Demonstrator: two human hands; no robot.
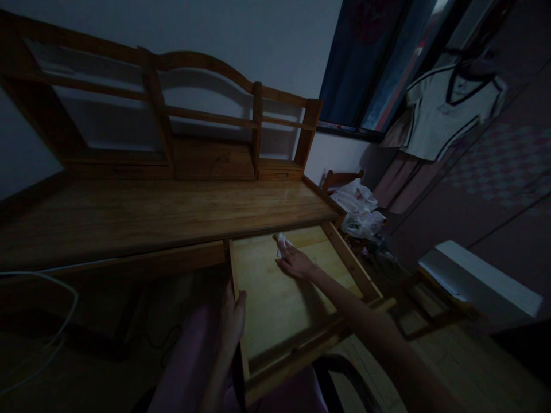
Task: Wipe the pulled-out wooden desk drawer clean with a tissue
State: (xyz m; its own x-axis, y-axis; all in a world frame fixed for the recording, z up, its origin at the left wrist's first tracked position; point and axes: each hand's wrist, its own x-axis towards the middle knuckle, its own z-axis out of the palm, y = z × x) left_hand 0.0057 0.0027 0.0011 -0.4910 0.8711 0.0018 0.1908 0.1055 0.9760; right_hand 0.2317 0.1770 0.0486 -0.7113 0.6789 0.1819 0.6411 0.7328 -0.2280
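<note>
A wooden drawer [267, 310] is pulled out from the desk, and its pale bottom board shows. My right hand [296, 263] reaches into it and presses a crumpled white tissue or cloth [282, 238] on the board near the back; which of the two it is, I cannot tell. On the drawer's left side wall, my left hand [233, 314] is closed round the edge, with the thumb on the inner side and the fingers partly hidden outside.
The desk [172, 206] carries a wooden shelf unit [256, 126] against the wall. White plastic bags [357, 198] lie right of the desk. A stool [443, 292] with a white box [486, 275] stands farther right. A white cable [71, 287] hangs at left.
</note>
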